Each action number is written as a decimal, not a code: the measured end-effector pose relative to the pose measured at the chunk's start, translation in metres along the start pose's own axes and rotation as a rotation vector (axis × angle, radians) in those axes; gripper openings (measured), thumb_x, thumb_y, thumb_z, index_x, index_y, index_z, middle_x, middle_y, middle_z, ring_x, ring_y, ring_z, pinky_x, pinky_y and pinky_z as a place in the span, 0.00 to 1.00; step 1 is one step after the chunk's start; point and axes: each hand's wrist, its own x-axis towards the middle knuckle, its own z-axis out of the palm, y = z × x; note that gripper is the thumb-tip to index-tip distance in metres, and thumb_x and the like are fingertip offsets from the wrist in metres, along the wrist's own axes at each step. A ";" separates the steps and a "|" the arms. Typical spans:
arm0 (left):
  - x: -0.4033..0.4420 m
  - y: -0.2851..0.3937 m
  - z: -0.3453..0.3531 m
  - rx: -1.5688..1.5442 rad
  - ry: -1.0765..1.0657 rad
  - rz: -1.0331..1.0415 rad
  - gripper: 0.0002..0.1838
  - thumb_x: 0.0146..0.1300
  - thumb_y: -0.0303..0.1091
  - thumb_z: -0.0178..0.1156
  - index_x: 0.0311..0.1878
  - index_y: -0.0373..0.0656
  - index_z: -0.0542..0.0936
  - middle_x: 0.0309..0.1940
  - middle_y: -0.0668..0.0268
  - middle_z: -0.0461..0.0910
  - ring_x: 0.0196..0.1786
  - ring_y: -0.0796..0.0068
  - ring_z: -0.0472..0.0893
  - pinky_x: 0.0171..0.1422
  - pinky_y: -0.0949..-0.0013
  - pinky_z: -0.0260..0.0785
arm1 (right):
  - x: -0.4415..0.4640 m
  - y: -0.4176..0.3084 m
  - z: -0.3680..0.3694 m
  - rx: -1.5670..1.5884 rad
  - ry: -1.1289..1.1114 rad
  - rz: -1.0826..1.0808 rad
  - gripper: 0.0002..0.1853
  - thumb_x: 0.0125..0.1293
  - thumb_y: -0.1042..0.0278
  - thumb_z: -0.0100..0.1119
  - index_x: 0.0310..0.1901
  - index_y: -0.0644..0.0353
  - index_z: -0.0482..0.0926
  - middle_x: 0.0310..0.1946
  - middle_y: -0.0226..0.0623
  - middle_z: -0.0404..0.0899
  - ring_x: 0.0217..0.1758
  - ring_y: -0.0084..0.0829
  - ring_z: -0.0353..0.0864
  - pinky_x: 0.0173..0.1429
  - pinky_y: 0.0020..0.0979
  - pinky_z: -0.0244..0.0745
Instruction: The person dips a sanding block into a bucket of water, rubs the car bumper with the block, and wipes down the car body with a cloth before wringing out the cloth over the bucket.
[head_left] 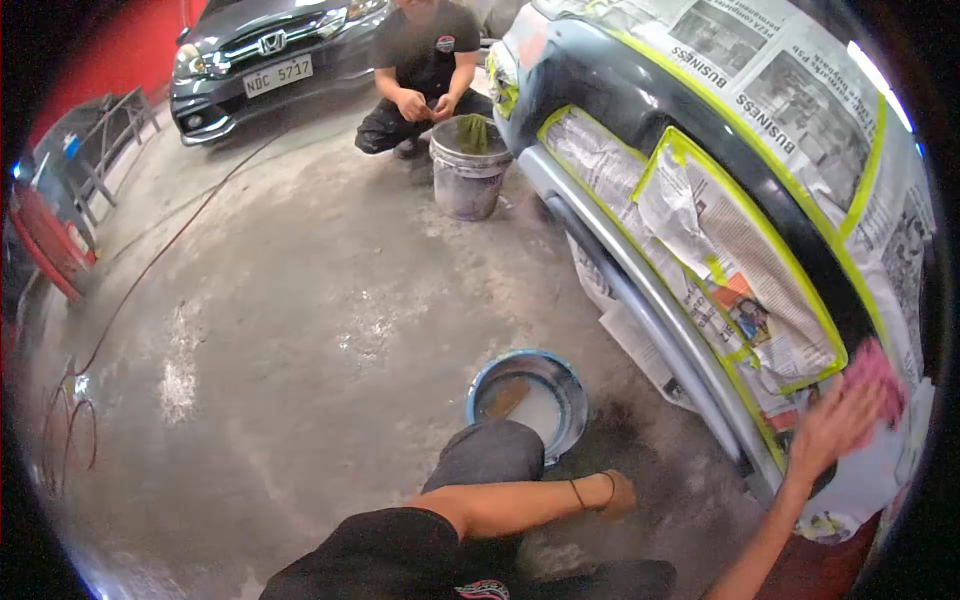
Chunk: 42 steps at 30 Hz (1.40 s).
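My right hand (838,432) presses a pink cloth (877,382) against the lower end of the car bumper; hand and cloth are slightly blurred. The bumper's dark painted band (735,200) runs between newspaper masking (745,265) edged with yellow-green tape. My left hand (618,494), with a thin dark band at the wrist, is low in front of me, near my legs. Its fingers are turned away and hidden. Beyond my knee stands a blue basin (578,400) with cloudy water and a brown piece (507,398) in it.
Another person (425,75) in dark clothes squats by a paint-stained bucket (470,182) with a green cloth over its rim. A grey car (275,65) stands behind. A red hose (170,243) crosses the concrete floor at left, near metal stands (100,150).
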 end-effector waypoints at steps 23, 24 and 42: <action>-0.008 0.005 -0.005 -0.077 0.067 -0.011 0.23 0.69 0.54 0.65 0.50 0.43 0.90 0.50 0.52 0.90 0.57 0.47 0.88 0.58 0.42 0.81 | 0.031 -0.011 0.006 0.167 0.107 0.058 0.27 0.79 0.51 0.55 0.63 0.70 0.79 0.64 0.61 0.78 0.72 0.57 0.72 0.81 0.53 0.58; -0.005 0.006 -0.010 -0.033 -0.050 -0.026 0.26 0.73 0.59 0.61 0.52 0.44 0.89 0.51 0.53 0.89 0.57 0.46 0.87 0.57 0.42 0.80 | 0.015 0.003 0.015 0.078 0.051 -0.007 0.26 0.79 0.53 0.54 0.60 0.72 0.79 0.66 0.62 0.76 0.73 0.59 0.70 0.81 0.56 0.56; -0.016 -0.019 0.000 -0.012 0.057 0.049 0.24 0.75 0.55 0.58 0.54 0.42 0.85 0.47 0.47 0.88 0.55 0.43 0.86 0.61 0.45 0.77 | -0.038 0.054 -0.009 0.283 -0.103 0.420 0.38 0.80 0.51 0.49 0.82 0.65 0.54 0.74 0.68 0.66 0.76 0.61 0.69 0.81 0.61 0.52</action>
